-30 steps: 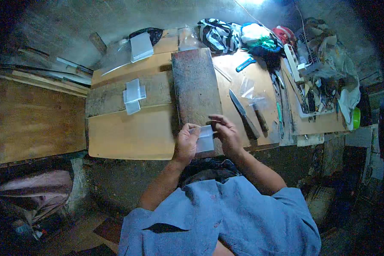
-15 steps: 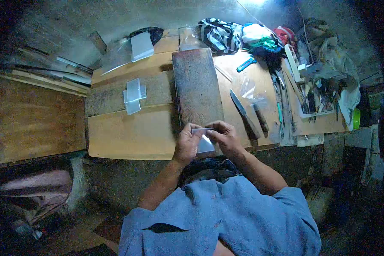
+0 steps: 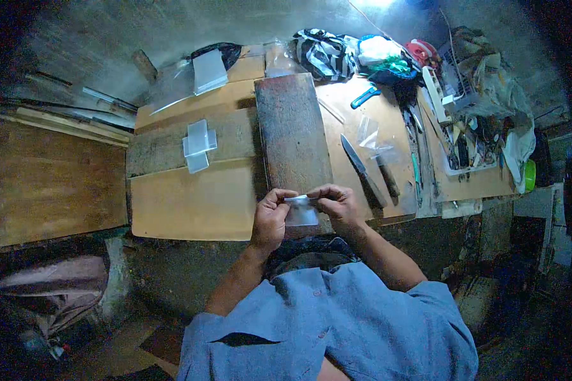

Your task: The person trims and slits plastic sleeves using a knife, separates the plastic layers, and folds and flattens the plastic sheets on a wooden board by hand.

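Observation:
My left hand [image 3: 271, 216] pinches the upper left corner of a small clear plastic bag [image 3: 302, 216] between thumb and fingers. At its upper right corner, my right hand [image 3: 337, 206] grips the same bag. A whitish strip shows along the bag's top edge, between my fingertips; whether it is a flap or something inside, I cannot tell. The bag hangs over the near end of a dark wooden board [image 3: 292, 127]. To the left, several similar translucent packets [image 3: 199, 143] lie crosswise in a small pile on the table.
Right of the board lie a knife [image 3: 356, 159], a dark-handled tool [image 3: 388, 176], a blue cutter [image 3: 365, 96] and loose clear plastic [image 3: 368, 132]. A white stack of sheets [image 3: 209, 72] is at the back left. A tray of tools [image 3: 470, 169] stands at the right.
My left hand has moved slightly left and my hands are a little further apart. The bag now shows flatter and wider, with a white strip at its top.

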Motion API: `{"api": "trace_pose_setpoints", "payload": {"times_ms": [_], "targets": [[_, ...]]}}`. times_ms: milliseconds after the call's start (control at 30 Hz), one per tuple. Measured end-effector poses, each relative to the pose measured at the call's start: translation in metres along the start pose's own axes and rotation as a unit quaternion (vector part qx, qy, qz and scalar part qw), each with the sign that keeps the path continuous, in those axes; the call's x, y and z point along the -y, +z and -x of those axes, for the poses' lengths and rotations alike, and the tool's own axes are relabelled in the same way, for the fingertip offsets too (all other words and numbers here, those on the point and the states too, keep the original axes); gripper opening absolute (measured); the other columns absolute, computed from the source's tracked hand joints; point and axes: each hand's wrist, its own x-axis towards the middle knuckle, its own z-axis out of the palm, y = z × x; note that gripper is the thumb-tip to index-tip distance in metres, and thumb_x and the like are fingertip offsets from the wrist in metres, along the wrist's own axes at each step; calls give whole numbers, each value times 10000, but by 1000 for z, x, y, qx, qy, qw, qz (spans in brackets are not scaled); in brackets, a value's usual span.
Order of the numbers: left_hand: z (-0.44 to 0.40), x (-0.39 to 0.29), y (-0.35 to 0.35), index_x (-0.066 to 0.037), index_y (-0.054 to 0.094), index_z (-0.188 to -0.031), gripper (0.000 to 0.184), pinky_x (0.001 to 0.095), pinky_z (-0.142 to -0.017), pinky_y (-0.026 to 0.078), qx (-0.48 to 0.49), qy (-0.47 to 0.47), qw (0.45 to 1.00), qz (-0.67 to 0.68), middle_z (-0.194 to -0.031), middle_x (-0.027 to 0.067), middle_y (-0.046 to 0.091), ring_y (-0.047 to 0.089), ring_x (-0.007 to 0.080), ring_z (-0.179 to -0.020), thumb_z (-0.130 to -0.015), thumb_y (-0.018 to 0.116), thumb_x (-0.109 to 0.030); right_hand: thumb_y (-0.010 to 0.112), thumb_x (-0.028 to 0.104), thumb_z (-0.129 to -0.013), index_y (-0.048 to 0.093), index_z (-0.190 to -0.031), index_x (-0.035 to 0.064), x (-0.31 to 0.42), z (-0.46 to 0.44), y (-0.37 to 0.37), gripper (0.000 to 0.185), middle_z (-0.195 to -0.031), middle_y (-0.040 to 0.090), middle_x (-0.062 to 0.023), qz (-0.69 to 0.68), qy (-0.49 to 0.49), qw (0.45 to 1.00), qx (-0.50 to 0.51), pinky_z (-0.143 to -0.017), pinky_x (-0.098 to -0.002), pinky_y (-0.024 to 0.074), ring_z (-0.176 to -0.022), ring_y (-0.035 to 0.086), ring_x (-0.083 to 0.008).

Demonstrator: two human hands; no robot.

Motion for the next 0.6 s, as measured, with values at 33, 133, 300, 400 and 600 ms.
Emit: {"api": "trace_pose_setpoints", "payload": {"times_ms": [33,133,300,400,600], "targets": [[0,-1,-1,-22,577,-978,169,245,-736,460,-4,-4,1000,1,-879,30,597,541,84,-783,-876,444,5,561,-37,-778,655,-950,-29,-1,0,0,197,-867,668,-99,1,6,1000,1,-723,-277,509,-784,624,-153],[2,-9,0,-28,563,-1016,177,251,-733,467,6,25,998,-59,-890,29,596,548,86,-793,-894,435,-14,552,-45,-781,654,-953,-29,3,0,2,200,-877,668,-94,25,7,1000,3,-755,-274,506,-810,625,-150],[-2,-6,2,-35,530,-1036,141,259,-736,475,8,-44,995,91,-906,31,593,557,94,-800,-938,467,-114,543,-54,-784,645,-977,-18,-14,-6,1,221,-916,664,-78,72,-56,996,8,-791,-278,495,-863,616,-144],[-9,10,-3,-42,517,-1021,171,257,-736,475,32,-28,999,3,-913,38,591,556,97,-799,-954,491,-198,531,-26,-805,625,-1023,-3,-11,-8,0,238,-963,653,-76,90,-69,993,18,-824,-289,480,-910,602,-140],[-9,22,0,-35,520,-1022,123,272,-727,487,13,-5,1000,3,-924,42,603,572,113,-771,-941,498,-125,438,230,-936,463,-1252,21,-1,-11,12,379,-1147,562,-113,-70,39,996,-29,-903,-308,409,-1060,535,-177]]}}
